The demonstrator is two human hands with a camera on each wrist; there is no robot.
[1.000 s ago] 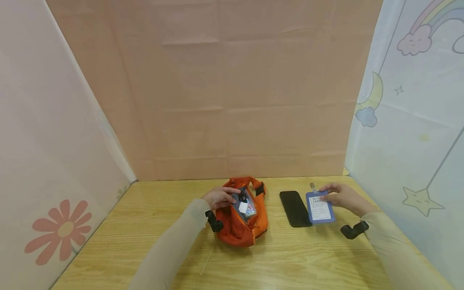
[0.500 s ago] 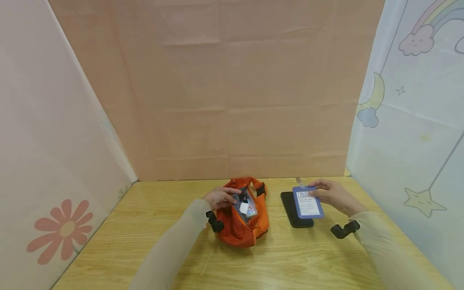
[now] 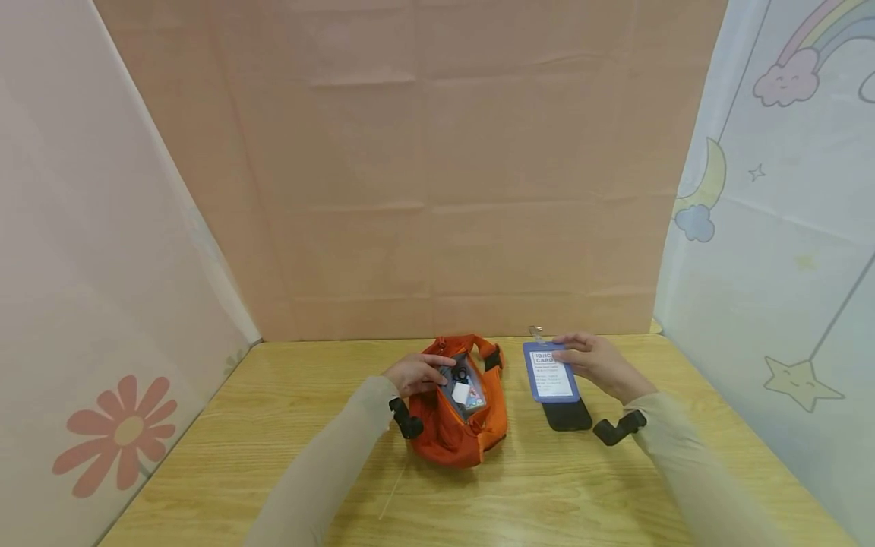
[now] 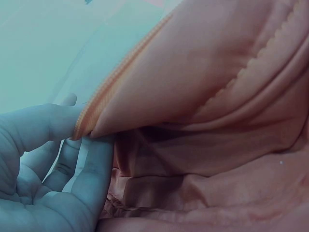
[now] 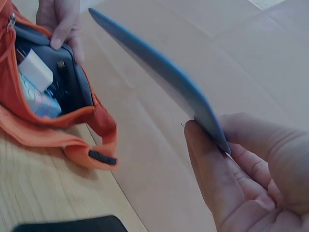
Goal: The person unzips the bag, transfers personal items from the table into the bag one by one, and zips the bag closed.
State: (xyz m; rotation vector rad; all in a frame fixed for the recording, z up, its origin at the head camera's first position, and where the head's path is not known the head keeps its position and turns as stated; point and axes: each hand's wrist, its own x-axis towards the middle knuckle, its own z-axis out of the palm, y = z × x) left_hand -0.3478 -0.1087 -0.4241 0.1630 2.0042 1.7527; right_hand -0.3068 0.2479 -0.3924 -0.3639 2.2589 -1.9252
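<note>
On the pale wooden tabletop (image 3: 273, 471), between pink paper walls, the person's right hand (image 3: 600, 365) holds a flat blue plastic ID card holder (image 3: 550, 372) lifted clear of the surface, thumb on one face and fingers curled behind the other along its right edge. From the right wrist view the blue card holder (image 5: 164, 77) is seen nearly edge-on, a thin rigid slab whose free end points toward the open orange fabric waist bag (image 5: 53, 121). Its long axis runs away from the person, with the small metal clip (image 3: 536, 332) at the far end and a white printed insert facing up.

That bag (image 3: 459, 410) lies to the left of the card, near it but apart, so the right hand is the one carrying the card and the left hand is the one at the bag. A black rectangular phone (image 3: 566, 414) lies flat on the table directly under the raised card, only its near end showing.

Over at the bag, the left hand (image 3: 418, 372) pinches the zip edge of the mouth, thumb and fingers closed on the orange fabric (image 4: 203, 96), holding the opening wide. Inside the dark lining, a small white block (image 5: 35, 70) and some coloured items (image 5: 38, 101) are visible; what they are is too small to tell. A black strap buckle (image 3: 489, 358) sits on the bag's far right side.
</note>
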